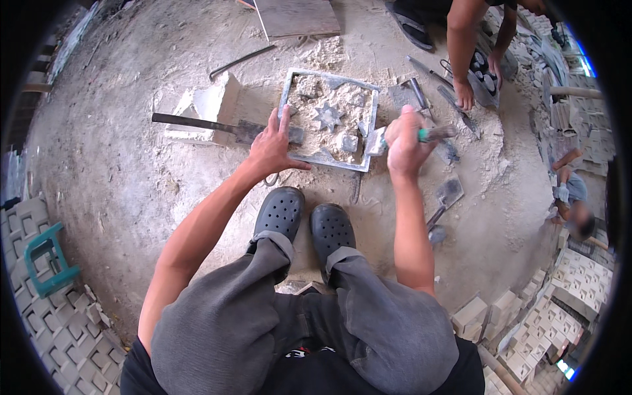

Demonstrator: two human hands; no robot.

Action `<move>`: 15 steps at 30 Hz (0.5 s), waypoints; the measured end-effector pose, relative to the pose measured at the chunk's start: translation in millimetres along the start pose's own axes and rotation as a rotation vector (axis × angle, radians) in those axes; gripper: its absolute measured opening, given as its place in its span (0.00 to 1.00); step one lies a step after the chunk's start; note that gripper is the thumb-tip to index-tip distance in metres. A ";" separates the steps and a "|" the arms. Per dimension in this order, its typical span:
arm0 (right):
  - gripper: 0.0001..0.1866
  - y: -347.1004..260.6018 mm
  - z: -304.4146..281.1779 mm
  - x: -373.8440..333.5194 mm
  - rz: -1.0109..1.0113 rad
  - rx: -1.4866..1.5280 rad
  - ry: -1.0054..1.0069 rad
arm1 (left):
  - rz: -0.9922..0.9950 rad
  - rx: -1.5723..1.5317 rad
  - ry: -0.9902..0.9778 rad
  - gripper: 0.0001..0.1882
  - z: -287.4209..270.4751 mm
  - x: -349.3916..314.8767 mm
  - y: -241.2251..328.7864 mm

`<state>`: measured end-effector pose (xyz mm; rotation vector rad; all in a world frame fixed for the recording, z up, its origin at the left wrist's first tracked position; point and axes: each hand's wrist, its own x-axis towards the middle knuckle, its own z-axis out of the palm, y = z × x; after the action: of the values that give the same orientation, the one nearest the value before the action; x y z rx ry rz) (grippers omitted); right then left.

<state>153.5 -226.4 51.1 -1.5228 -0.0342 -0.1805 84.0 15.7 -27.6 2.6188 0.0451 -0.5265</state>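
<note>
On the ground before my feet lies a square grey metal frame (pixel 374 125), filled with pale crumbly powder and lumps around an eight-pointed star piece (pixel 328 117). My left hand (pixel 271 146) is open, fingers spread, at the frame's lower left corner. Under or beside it runs the blade of a trowel-like tool (pixel 194 122) with a long dark handle; the hand partly covers it. My right hand (pixel 407 146) is closed round what looks like a brush (pixel 440 133) with dark bristles and a green band. Its pale, crusted other end is close to the frame's right side; contact is unclear.
A pale block (pixel 204 108) and a metal bar (pixel 240 60) lie left of the frame, a board (pixel 296 18) beyond. Right are a small trowel (pixel 449 192) and a co-worker's hands (pixel 465 95) over a dark mould. Stacked tiles (pixel 546 322) and a green stool (pixel 49 260) flank me.
</note>
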 end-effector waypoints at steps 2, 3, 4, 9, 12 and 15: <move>0.24 54.6 -10.2 -13.4 0.038 -0.259 0.002 | 0.028 -0.003 0.036 0.83 0.5 1.5 0.4; 0.23 67.4 -7.5 -19.6 0.069 -0.222 0.005 | 0.035 -0.007 0.048 0.83 3.5 -0.3 -2.0; 0.23 74.2 0.0 -22.1 0.092 -0.182 0.005 | 0.023 -0.001 0.034 0.83 2.3 -0.1 -0.5; 0.20 73.2 -22.0 1.8 -0.060 -0.002 -0.441 | 0.003 0.019 0.021 0.83 1.0 0.3 -0.1; 0.18 41.2 -8.2 29.6 -0.013 0.071 -0.646 | -0.015 0.014 0.006 0.84 -0.7 -0.4 -0.1; 0.19 36.9 3.5 38.4 0.168 0.071 -0.919 | -0.021 0.008 -0.001 0.84 -1.8 -0.7 3.4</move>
<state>196.8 -225.2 20.0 -1.4161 -0.6321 0.6571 84.3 13.5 -24.4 2.6286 0.0701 -0.5361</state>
